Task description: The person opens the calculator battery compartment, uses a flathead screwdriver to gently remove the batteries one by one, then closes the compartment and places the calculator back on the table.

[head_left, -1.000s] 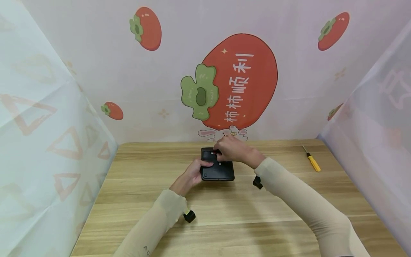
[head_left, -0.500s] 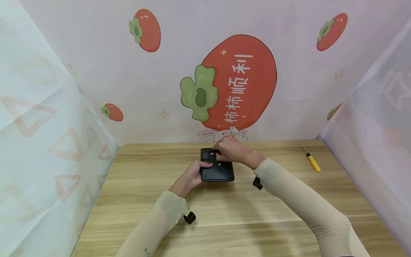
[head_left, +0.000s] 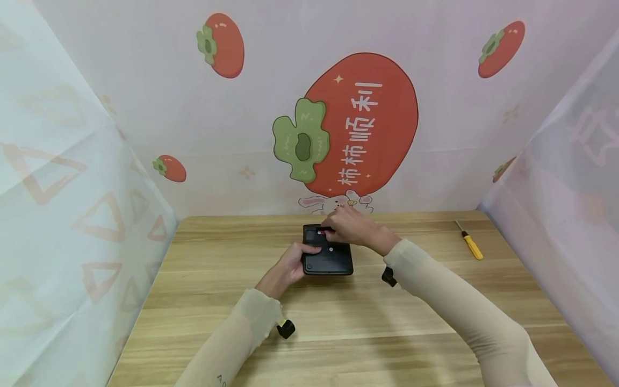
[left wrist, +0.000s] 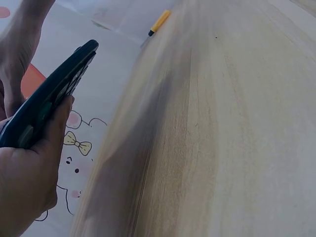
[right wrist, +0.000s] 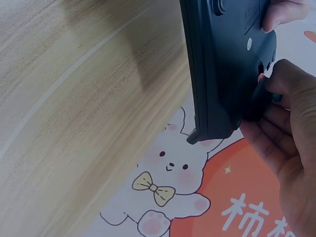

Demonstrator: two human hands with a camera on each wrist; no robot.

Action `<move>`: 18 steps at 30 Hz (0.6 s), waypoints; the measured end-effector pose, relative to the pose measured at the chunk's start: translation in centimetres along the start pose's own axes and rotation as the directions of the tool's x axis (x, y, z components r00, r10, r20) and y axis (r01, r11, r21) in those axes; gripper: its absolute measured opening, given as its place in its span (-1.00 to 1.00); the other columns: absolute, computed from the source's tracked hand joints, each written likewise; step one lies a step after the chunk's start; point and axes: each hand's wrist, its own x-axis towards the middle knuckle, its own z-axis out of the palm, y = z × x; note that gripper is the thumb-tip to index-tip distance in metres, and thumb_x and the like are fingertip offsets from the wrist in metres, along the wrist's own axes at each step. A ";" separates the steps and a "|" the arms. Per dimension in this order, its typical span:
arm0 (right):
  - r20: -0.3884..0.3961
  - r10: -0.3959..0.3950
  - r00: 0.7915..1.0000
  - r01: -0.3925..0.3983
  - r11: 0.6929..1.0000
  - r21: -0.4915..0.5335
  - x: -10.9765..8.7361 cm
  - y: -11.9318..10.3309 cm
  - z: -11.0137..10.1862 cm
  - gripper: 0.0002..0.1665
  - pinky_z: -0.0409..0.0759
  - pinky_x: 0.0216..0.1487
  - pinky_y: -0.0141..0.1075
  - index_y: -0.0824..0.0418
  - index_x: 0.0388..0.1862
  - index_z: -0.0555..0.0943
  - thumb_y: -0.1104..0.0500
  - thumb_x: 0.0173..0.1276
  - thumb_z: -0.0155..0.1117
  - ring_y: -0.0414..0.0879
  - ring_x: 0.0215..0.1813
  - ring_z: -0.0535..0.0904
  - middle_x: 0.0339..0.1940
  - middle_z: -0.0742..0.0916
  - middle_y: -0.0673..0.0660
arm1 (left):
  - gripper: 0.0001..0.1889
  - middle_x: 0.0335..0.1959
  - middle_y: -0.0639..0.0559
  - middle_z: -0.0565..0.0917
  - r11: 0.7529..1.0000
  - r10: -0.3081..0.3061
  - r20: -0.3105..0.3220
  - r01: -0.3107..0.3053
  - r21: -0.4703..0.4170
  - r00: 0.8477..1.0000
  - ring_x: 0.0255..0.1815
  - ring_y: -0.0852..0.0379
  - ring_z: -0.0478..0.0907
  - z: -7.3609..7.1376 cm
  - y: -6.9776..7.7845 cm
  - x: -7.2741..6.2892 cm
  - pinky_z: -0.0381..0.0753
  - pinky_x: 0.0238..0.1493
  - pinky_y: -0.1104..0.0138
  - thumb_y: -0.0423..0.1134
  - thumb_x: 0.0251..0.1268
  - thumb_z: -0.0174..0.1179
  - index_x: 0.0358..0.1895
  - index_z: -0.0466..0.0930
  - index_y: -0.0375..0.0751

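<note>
In the head view a black calculator [head_left: 330,263] is held tilted above the table, its back facing me. The left hand [head_left: 292,262] grips its left edge, thumb on the back; the left wrist view shows the keys on the far side. A red battery [head_left: 321,233] shows in an opening near the calculator's top. The right hand [head_left: 350,226] is at that opening with curled fingers. In the right wrist view its thumb and fingers pinch a small dark piece, seemingly the battery cover [right wrist: 258,101], beside the opening. The fingers partly hide it.
A screwdriver [head_left: 473,244] with a yellow handle lies at the table's right rear. The wooden table [head_left: 348,344] ends at a printed back wall [head_left: 251,123], close behind the right hand. Further printed sheets stand at the left and right.
The right hand's fingers shift slightly at the opening, and more of the red battery shows than a second ago. The left hand keeps its grip on the calculator.
</note>
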 end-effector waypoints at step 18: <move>0.052 0.048 0.997 -0.045 0.997 -0.063 -0.1 -0.4 0.4 -0.85 0.68 -0.30 -0.30 0.18 -0.07 0.82 0.20 0.56 0.34 -0.16 -0.35 0.70 -0.38 0.81 0.03 | -0.28 0.62 -0.40 0.24 1.000 0.004 -0.017 -0.004 -0.005 1.000 0.62 -0.33 0.21 -0.4 0.0 0.1 0.28 0.58 -0.14 -0.57 0.48 -0.08 0.67 -0.02 -0.33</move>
